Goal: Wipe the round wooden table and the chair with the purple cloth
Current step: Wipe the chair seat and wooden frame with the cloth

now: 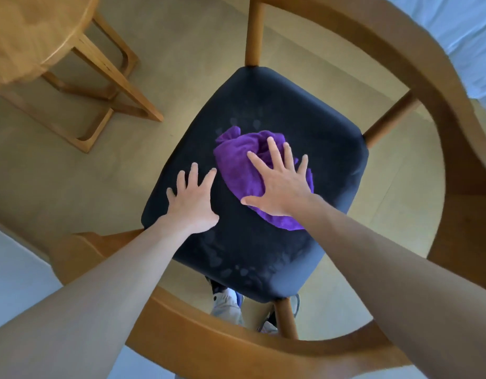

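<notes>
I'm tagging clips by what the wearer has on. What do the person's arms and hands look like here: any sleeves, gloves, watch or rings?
Both forearms are bare for their whole visible length, with no sleeve in view. The left hand and right hand are ungloved. No watch, bracelet or wristband shows on either wrist, and no rings are visible on the fingers that can be seen.

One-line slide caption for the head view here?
Right hand presses the purple cloth flat on the chair's dark seat; left hand braces beside it.
</notes>
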### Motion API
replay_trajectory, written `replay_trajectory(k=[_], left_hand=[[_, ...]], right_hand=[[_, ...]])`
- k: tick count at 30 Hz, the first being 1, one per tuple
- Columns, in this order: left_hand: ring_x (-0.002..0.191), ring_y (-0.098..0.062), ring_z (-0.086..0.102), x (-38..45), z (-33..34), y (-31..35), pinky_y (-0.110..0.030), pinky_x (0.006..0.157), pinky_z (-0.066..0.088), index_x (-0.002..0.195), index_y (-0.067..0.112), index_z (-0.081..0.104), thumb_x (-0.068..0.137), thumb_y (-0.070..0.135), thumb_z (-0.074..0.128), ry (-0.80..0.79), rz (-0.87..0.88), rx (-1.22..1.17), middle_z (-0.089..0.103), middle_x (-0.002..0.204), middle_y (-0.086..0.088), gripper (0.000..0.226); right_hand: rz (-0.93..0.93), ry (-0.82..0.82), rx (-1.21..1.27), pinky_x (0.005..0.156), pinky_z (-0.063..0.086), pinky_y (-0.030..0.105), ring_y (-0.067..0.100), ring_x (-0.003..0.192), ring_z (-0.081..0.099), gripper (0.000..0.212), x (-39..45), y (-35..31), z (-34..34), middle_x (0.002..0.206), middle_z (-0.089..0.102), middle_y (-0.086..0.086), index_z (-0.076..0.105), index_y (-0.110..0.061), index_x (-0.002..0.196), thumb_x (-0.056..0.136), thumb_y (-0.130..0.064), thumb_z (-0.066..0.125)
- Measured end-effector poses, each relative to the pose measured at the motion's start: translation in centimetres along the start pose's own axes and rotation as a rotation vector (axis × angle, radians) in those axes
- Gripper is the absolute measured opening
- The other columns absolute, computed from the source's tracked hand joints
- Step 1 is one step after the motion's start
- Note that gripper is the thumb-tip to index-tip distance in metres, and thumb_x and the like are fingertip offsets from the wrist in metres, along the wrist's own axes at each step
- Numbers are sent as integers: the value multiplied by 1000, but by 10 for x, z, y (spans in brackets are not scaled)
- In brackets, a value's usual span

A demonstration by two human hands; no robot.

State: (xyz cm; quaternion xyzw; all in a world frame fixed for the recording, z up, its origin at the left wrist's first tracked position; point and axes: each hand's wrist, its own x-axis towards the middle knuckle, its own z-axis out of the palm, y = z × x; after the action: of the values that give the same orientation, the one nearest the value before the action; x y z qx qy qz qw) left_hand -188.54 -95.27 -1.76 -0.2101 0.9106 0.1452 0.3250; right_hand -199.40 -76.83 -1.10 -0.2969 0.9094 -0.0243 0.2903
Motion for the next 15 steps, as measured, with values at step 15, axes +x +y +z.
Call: replay_trajectory(k=[15], left_hand=[[158,-22,-8,2,-25,-62,-43,122,26,162,26,-8,82,-2,70,-152,128,154,-23,168,6,115]], right_hand=[[-191,223,56,70,48,43,37,105,52,63,-48,-81,86,120,56,2,53,-27,124,67,-40,77]])
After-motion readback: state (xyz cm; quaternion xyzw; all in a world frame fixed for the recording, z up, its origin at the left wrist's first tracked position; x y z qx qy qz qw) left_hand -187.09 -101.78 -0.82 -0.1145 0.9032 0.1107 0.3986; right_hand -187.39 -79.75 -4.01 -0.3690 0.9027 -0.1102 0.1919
